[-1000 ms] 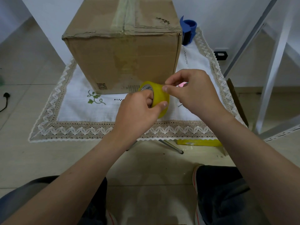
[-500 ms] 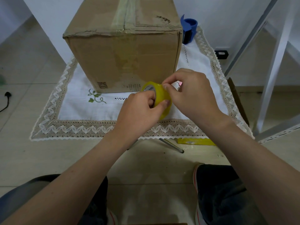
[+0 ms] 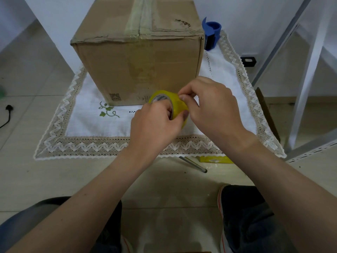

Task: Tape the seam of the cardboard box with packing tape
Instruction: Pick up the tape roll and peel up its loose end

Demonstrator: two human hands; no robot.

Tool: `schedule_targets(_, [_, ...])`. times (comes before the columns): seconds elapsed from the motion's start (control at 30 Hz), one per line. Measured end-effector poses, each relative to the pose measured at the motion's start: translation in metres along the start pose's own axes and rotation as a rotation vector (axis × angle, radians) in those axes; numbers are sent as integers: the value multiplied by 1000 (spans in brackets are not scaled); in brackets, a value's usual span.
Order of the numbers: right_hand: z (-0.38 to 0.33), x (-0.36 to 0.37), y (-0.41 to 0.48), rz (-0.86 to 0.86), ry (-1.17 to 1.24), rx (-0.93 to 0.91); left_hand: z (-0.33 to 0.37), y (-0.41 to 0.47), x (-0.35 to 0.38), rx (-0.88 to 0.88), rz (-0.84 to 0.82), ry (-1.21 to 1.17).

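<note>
head view looked down on a low table covered by a white lace-edged cloth (image 3: 94,123), with the cardboard box (image 3: 138,66) standing on it toward the back. the box's top flaps met at a centre seam (image 3: 140,19) that already carried a strip of clear tape, running away from the camera. a blue tape dispenser (image 3: 211,32) stood just behind the box's right rear corner.

in front of the box, held above the cloth, was a yellow roll of packing tape (image 3: 175,103). the left hand (image 3: 155,128) was closed around the roll, fingers hooked through its core and thumb pressed on the outer face. the right hand (image 3: 215,110) had its thumb and forefinger pinched together on the roll's upper edge; whether a loose end of tape lay between them could not be told. the roll sat near the box's front face, low and to the right of centre, not touching it.

below the table edge a metal rod (image 3: 193,164) and a yellow packet (image 3: 215,159) lay on the tiled floor, and a small black object (image 3: 248,61) sat further right. the person's knees in dark trousers showed at the bottom.
</note>
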State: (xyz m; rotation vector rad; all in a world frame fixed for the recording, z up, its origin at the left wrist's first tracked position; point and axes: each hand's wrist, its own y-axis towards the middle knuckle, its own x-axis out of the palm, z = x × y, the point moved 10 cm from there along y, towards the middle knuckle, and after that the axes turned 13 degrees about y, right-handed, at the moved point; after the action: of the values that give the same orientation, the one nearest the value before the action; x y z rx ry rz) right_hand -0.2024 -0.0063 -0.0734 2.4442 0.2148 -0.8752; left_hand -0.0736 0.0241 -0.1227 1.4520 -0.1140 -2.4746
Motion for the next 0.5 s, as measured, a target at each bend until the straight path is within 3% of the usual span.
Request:
schedule_targets(0.3, [-7,0,-1,2,-18,-39,-3,3,-1,-32,-9,-22])
schedule_targets(0.5, [-19,-3,-2,33,23,-119,-30,18,0,-205,-117,-180])
